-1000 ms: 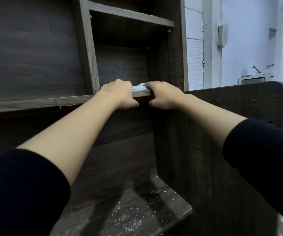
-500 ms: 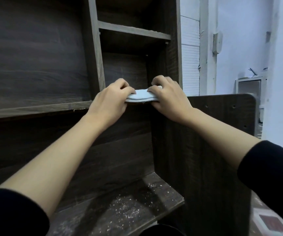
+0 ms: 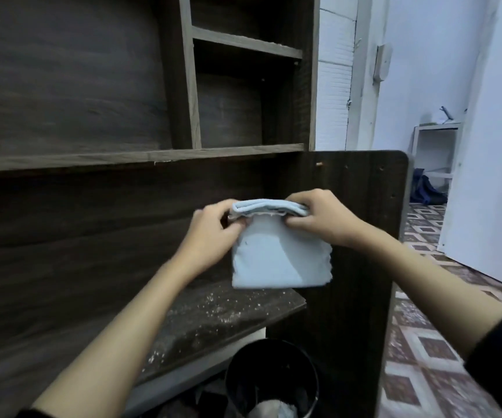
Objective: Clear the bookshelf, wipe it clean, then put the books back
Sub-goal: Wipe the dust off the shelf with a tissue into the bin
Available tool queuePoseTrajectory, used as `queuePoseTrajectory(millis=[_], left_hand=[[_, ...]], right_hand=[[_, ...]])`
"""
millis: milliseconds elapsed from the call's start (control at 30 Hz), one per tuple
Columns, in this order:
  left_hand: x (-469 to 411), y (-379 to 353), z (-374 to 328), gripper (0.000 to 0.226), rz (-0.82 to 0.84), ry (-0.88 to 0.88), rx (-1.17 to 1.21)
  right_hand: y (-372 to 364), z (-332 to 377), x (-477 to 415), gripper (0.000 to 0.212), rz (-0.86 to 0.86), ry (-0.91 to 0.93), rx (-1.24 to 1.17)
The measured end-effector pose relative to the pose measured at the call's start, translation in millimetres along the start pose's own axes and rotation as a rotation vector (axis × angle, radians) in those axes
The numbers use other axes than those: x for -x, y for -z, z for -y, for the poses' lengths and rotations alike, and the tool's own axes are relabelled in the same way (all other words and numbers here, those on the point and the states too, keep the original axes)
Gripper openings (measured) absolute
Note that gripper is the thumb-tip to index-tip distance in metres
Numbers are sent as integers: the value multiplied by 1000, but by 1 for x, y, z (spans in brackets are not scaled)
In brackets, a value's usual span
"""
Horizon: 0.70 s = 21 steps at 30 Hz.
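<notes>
A dark wooden bookshelf (image 3: 141,158) fills the left and centre of the head view, its compartments holding no books. A folded light blue cloth (image 3: 277,254) hangs in the air in front of the lower opening. My left hand (image 3: 213,233) pinches the cloth's upper left corner. My right hand (image 3: 319,218) pinches its upper right corner. The cloth's lower flap hangs down flat. Below it, the lower shelf board (image 3: 225,315) is speckled with white dust and crumbs.
A black bin (image 3: 271,378) with rubbish in it stands on the floor under the lower shelf. The shelf's side panel (image 3: 364,224) rises on the right. Beyond it lie a patterned tile floor (image 3: 418,357), a white wall and a small white table (image 3: 437,146).
Both hands lifted the cloth off the upper shelf edge and brought it down and toward me. The cloth has partly unfolded and hangs between them. The view tilted downward, revealing the bin.
</notes>
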<state>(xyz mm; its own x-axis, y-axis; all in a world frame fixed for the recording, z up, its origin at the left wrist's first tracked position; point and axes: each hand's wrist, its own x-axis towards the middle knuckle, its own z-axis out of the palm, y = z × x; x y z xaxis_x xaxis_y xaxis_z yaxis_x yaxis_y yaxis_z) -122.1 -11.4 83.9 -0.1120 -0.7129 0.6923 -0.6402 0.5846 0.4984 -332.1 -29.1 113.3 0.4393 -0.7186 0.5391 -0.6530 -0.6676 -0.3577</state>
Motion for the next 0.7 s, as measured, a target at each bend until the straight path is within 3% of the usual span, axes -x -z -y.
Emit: queuePoseTrajectory(millis=[100, 200, 267, 333, 400, 467, 567, 700], left_hand=[[42, -25, 18, 20, 21, 288, 432], [89, -54, 34, 18, -9, 678, 778], [120, -74, 43, 32, 38, 907, 976], [145, -89, 49, 44, 71, 1028, 1136], [166, -103, 53, 38, 58, 1088, 1267], [185, -119, 57, 20, -15, 1212, 1349], [203, -139, 61, 5, -20, 1358, 1331], [203, -154, 66, 12, -86, 1365, 1213]], right_hand=[[-25, -9, 26, 19, 120, -140, -195], [-61, -24, 55, 7, 143, -286, -328], [-86, -33, 75, 5, 145, -355, -402], [-109, -43, 93, 8, 140, -406, -441], [-131, -54, 110, 17, 110, -482, -450], [-147, -63, 125, 7, 78, -574, -460], [-161, -69, 140, 14, 33, -671, -445], [-175, -55, 155, 39, 95, -617, -39]])
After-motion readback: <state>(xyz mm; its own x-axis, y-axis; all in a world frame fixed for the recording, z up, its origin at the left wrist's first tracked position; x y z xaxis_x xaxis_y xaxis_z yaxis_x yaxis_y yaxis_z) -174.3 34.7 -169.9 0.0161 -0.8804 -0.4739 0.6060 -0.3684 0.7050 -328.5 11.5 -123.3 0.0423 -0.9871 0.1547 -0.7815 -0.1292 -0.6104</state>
